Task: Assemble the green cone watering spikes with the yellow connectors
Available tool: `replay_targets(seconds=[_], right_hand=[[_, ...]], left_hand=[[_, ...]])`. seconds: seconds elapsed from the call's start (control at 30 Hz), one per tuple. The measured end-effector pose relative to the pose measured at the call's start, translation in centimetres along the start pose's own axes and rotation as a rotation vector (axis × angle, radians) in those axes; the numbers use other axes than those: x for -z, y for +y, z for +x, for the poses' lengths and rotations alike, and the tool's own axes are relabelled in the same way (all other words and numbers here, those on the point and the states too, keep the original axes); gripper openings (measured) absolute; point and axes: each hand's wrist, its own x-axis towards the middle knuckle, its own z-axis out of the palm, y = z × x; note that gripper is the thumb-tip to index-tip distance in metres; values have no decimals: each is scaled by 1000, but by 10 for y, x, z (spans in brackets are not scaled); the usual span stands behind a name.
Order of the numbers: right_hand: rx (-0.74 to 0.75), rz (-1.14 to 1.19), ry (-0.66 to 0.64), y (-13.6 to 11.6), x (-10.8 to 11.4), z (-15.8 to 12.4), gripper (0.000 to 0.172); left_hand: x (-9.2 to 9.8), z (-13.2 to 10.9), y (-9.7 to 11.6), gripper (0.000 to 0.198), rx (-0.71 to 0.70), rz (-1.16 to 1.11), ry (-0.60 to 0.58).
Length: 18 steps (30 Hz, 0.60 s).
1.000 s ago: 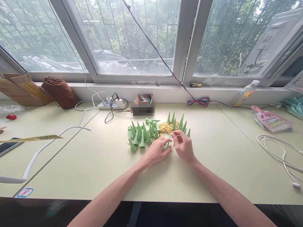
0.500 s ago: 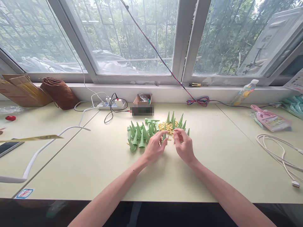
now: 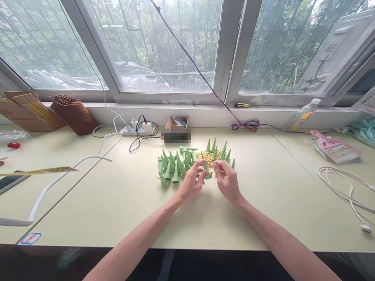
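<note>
My left hand pinches a green plastic cone just in front of a heap of small yellow pieces. My right hand is beside it, fingertips pinched together near the cone's base on something too small to name. A cluster of several green cones lies to the left of my hands. More green cones stand upright behind the yellow heap.
A power strip with cables, a small cardboard box and a brown bag sit by the window sill. A white cable and a pink packet lie at right. A phone lies at left.
My left hand lifted the green cone from lying toward me to pointing up and back near the yellow heap. My right hand shifted slightly toward the heap, staying pinched.
</note>
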Motion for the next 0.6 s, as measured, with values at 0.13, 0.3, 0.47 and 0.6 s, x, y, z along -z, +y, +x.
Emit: replay_targets(seconds=[0.13, 0.3, 0.47, 0.6], right_hand=[[20, 1, -10, -3, 0, -1, 19], [39, 7, -16, -6, 0, -2, 16], [56, 28, -21, -5, -1, -3, 15], [62, 37, -28, -5, -2, -3, 14]], left_hand=[[-1, 0, 1, 28, 2, -78, 0], [-1, 0, -1, 26, -3, -148, 5], [-2, 1, -3, 22, -18, -189, 9], [-3, 1, -2, 20, -7, -213, 15]])
